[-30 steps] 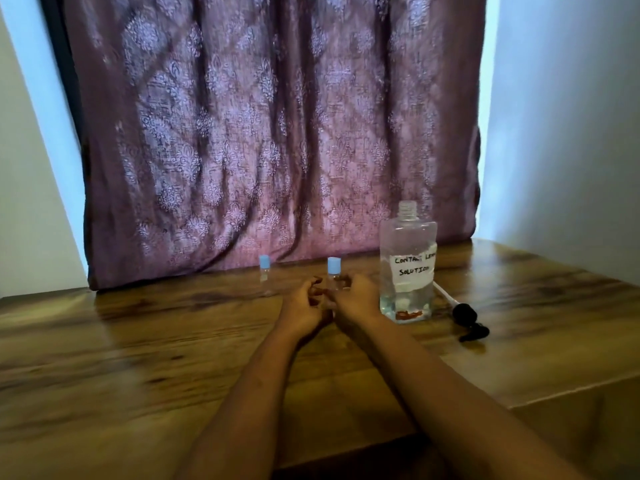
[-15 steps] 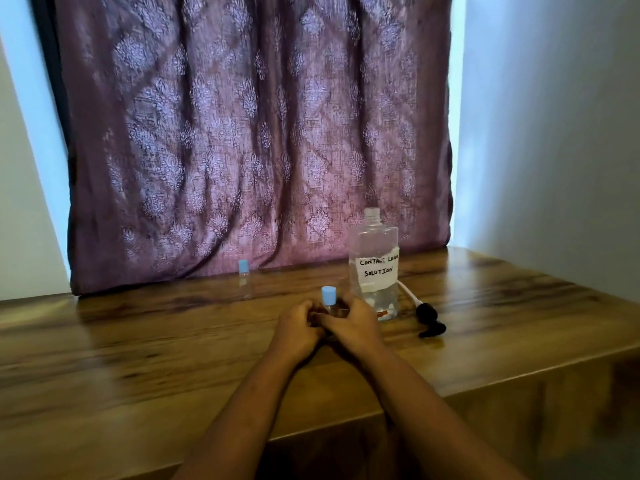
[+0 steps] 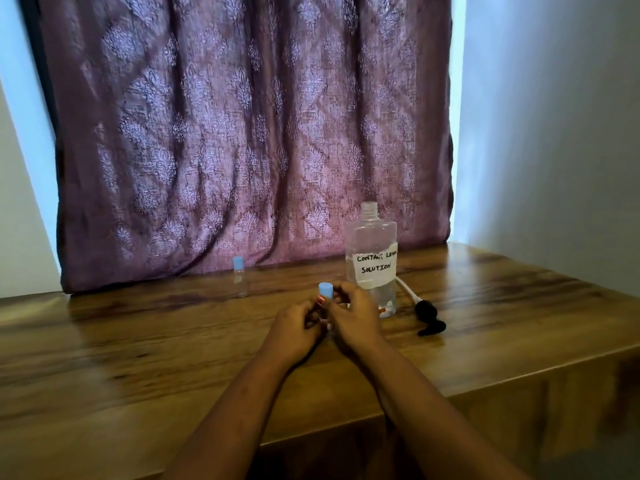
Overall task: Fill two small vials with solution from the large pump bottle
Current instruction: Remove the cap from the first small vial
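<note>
Centrally, both hands meet on one vial near the middle of the table.

Left hand (image 3: 298, 322): fingers curled around the lower body of the vial (image 3: 325, 308), which it hides; it probably braces the vial so the cap can be turned.

Right hand (image 3: 355, 315): closed on the same vial from the right, fingertips up near the cap (image 3: 326, 292). Whether it grips the cap itself or the glass just below cannot be told. The blue cap is on and stands clear above the fingers, upright. Judged step: opening the vial for filling, or closing it after; contents not visible.

Second vial (image 3: 239, 282): upright, blue-capped, well apart to the left, near the back edge of the table by the curtain (image 3: 242, 133). Untouched; it looks empty, though too small to be sure.

Bottle (image 3: 371, 258): just behind the right hand, towards the back right, upright, neck open. Handwritten label reads "CONTACT LENS SOLUTION", last letters hidden. A little clear liquid low inside. Kept near for a short reach.

Pump (image 3: 427, 315): black head with white tube, lying on the table (image 3: 138, 358) right of the bottle, removed, presumably to pour directly.
</note>
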The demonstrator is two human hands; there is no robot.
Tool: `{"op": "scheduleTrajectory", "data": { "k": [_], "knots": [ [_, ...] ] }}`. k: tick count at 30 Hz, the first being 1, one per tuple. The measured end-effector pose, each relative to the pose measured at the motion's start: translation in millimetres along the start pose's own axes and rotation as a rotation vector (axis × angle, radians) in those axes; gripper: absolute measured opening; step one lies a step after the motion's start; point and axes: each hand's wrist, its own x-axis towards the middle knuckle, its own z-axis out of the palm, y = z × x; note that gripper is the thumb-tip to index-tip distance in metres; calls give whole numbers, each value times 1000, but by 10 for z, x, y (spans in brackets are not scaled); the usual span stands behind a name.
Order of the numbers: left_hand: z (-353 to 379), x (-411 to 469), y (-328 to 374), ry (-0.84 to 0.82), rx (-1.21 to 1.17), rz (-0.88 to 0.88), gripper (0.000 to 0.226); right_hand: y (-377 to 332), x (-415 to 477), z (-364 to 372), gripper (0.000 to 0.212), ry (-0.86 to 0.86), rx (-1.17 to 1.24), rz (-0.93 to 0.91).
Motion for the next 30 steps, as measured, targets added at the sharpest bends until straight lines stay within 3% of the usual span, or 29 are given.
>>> {"op": "scheduleTrajectory", "data": {
  "k": [11, 17, 20, 26, 30],
  "knots": [
    [-46, 19, -4, -56, 30, 11, 34, -49, -29, -64, 25, -76, -50, -4],
    [-44, 24, -31, -62, 60, 42, 33, -33, -35, -39, 26, -144, 65, 81],
    [-29, 43, -42, -50, 58, 58, 31, -39, -28, -27, 35, -132, 211, 110],
    [-16, 54, -43, -56, 57, 51, 35, -54, 6, 0, 30, 8, 51, -60],
    [-10, 49, -42, -63, 43, 51, 37, -35, 18, 9, 23, -74, 177, 18]
  ]
}}
